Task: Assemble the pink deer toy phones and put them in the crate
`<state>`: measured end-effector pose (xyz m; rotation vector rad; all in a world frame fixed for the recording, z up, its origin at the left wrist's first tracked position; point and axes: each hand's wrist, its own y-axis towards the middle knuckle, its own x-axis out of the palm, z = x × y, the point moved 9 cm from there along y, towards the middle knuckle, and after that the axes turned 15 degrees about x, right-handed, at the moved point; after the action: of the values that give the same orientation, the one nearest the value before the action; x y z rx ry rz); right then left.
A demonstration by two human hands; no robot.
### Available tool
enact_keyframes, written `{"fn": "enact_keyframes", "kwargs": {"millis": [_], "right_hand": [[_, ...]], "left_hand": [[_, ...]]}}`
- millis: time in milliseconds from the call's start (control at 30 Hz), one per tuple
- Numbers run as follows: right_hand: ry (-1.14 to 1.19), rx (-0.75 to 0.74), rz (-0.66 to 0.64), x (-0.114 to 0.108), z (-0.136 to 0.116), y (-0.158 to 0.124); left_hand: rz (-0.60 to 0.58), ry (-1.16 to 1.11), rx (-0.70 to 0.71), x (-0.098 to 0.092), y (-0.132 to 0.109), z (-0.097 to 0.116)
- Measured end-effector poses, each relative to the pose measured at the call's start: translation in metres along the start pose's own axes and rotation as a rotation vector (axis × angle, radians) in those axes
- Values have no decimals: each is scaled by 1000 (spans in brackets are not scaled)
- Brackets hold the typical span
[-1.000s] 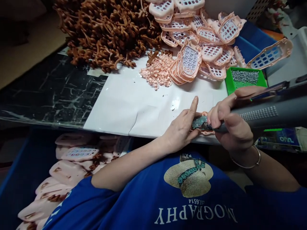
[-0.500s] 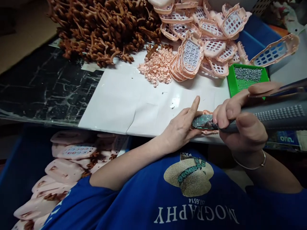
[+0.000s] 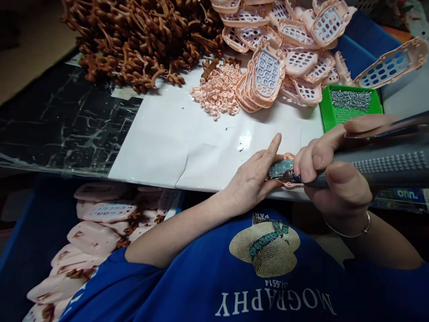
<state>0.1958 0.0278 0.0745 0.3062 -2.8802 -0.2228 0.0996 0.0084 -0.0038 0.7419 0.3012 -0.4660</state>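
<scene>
My left hand grips the left end of a pink plastic shell at the table's front edge, its thumb sticking up. Inside the shell lies a greenish circuit board. Wrapped around a grey electric screwdriver is my right hand, with its fingers near the tool's front end. The bit points left and meets the near side of the board; whether a screw sits under it is too small to tell. My hands hide the shell's two ends.
Brown plastic parts are heaped at the back left. Small pink pieces and pink shells with keypads lie beside them. A green tray holds screws. Below the table, a blue bin contains pink shells.
The view has shifted slightly. Both hands keep their grip, and the screwdriver's tip has moved only a little relative to the board.
</scene>
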Motion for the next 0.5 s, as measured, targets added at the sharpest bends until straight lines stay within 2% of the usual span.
{"fn": "enact_keyframes", "kwargs": {"millis": [233, 500], "right_hand": [[68, 18, 18, -3, -1, -2], [-120, 51, 58, -2, -4, -3]], "left_hand": [[-46, -76, -17, -2, -2, 1], [-70, -126, -49, -3, -6, 3]]}}
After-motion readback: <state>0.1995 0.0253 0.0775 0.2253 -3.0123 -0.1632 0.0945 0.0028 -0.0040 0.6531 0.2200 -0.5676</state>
